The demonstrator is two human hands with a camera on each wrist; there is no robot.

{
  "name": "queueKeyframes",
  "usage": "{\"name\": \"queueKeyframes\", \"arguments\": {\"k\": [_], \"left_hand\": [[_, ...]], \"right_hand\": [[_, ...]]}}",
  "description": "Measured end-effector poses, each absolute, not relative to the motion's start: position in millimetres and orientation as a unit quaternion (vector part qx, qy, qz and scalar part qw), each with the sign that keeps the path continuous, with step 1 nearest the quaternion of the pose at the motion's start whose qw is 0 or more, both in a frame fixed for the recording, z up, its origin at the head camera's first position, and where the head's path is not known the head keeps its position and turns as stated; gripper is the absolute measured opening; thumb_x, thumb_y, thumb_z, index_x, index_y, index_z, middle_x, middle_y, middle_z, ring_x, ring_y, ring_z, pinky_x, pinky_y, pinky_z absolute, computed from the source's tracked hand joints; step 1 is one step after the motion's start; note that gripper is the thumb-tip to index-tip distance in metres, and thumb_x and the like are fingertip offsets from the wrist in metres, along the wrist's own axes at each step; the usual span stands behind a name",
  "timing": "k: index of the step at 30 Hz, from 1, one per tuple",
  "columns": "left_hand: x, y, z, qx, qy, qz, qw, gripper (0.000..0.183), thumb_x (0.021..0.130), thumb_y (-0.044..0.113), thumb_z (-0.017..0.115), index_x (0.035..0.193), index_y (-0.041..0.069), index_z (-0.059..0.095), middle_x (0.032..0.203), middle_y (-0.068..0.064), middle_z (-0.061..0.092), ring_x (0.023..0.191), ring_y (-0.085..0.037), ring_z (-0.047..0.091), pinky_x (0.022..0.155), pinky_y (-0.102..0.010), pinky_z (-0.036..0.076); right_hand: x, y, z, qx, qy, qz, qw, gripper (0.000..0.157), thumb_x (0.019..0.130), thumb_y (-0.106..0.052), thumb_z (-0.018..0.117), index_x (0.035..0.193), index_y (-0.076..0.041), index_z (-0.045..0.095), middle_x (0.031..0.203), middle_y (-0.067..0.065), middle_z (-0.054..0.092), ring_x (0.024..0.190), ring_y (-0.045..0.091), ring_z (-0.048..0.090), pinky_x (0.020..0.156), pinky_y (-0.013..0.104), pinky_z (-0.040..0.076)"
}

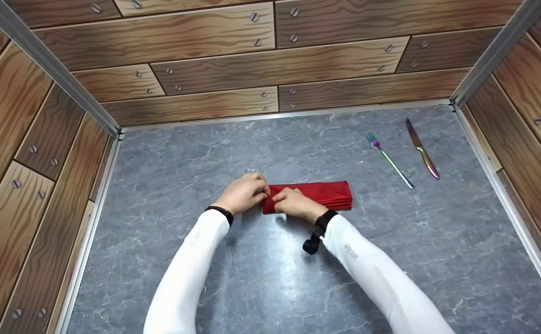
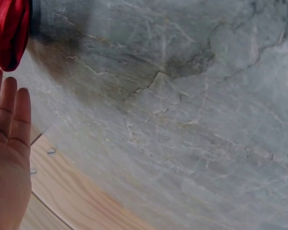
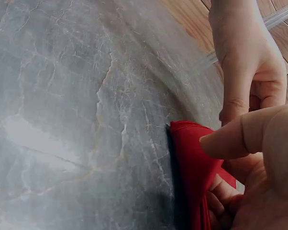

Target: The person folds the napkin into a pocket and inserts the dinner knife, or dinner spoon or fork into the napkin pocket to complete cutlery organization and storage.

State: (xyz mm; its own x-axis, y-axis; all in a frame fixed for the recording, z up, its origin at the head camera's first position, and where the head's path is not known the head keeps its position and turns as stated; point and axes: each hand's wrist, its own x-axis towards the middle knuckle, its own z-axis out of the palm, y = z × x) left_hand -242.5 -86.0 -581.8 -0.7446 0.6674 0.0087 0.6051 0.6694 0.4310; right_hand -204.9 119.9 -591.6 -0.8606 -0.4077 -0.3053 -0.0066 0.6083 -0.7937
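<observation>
A red cloth napkin, folded into a long layered strip, lies crosswise on the grey marbled table. At its left end, my left hand pinches the cloth with thumb and index finger; the other fingers stretch out beside the red fold in the left wrist view. My right hand reaches over the near edge close by. In the right wrist view its thumb lies over the raised red end and its fingers curl beneath, gripping the layers. Part of the napkin is hidden under this hand.
A rainbow-coloured fork and a matching knife lie at the back right of the table. Wood-patterned panels wall in the back and both sides, with metal strips along the table's edges.
</observation>
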Motion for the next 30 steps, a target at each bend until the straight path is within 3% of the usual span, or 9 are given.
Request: {"name": "queueKeyframes", "arguments": {"k": [5, 12, 19, 23, 27, 30], "left_hand": [[-242, -86, -582, 0.343, 0.912, 0.210, 0.075, 0.010, 0.098, 0.022, 0.069, 0.104, 0.017, 0.076, 0.115, -0.003, 0.068, 0.114, -0.024, 0.063, 0.100, -0.042, 0.053], [-242, -85, -581, 0.343, 0.910, 0.216, 0.082, 0.010, 0.098, 0.022, 0.070, 0.102, 0.016, 0.077, 0.115, -0.003, 0.068, 0.115, -0.025, 0.063, 0.101, -0.043, 0.052], [-241, -85, -584, 0.334, 0.914, 0.214, 0.082, 0.010, 0.098, 0.020, 0.069, 0.103, 0.015, 0.076, 0.114, -0.004, 0.068, 0.113, -0.026, 0.064, 0.102, -0.043, 0.052], [-241, -84, -584, 0.326, 0.918, 0.208, 0.085, 0.010, 0.097, 0.018, 0.069, 0.103, 0.014, 0.075, 0.114, -0.005, 0.068, 0.112, -0.026, 0.064, 0.102, -0.043, 0.052], [-242, -82, -585, 0.315, 0.923, 0.200, 0.093, 0.011, 0.098, 0.020, 0.068, 0.104, 0.014, 0.075, 0.114, -0.005, 0.068, 0.113, -0.026, 0.063, 0.102, -0.043, 0.052], [-241, -80, -585, 0.305, 0.927, 0.192, 0.102, 0.014, 0.098, 0.023, 0.067, 0.107, 0.015, 0.075, 0.116, -0.005, 0.068, 0.114, -0.025, 0.062, 0.103, -0.043, 0.051]], "right_hand": [[-203, 120, -590, -0.077, 0.835, -0.477, 0.265, 0.030, 0.079, -0.009, 0.066, 0.106, -0.012, 0.079, 0.104, 0.004, 0.074, 0.098, 0.018, 0.053, 0.082, 0.026, 0.038], [-205, 116, -587, -0.084, 0.871, -0.411, 0.255, 0.031, 0.078, -0.015, 0.069, 0.104, -0.023, 0.084, 0.114, 0.006, 0.072, 0.111, 0.029, 0.046, 0.088, 0.031, 0.036], [-200, 115, -593, -0.079, 0.875, -0.415, 0.236, 0.021, 0.088, -0.016, 0.070, 0.106, -0.014, 0.079, 0.112, 0.010, 0.065, 0.113, 0.028, 0.046, 0.092, 0.035, 0.037], [-196, 115, -600, -0.062, 0.857, -0.469, 0.205, 0.018, 0.090, -0.010, 0.069, 0.108, -0.009, 0.072, 0.102, 0.007, 0.068, 0.104, 0.020, 0.053, 0.089, 0.029, 0.040], [-194, 117, -605, -0.056, 0.829, -0.525, 0.182, 0.027, 0.091, -0.001, 0.065, 0.119, -0.001, 0.065, 0.097, 0.008, 0.065, 0.086, 0.014, 0.057, 0.078, 0.023, 0.044], [-193, 119, -607, -0.072, 0.830, -0.526, 0.170, 0.034, 0.092, 0.002, 0.064, 0.126, 0.001, 0.061, 0.099, 0.010, 0.063, 0.084, 0.014, 0.057, 0.077, 0.023, 0.046]]}}
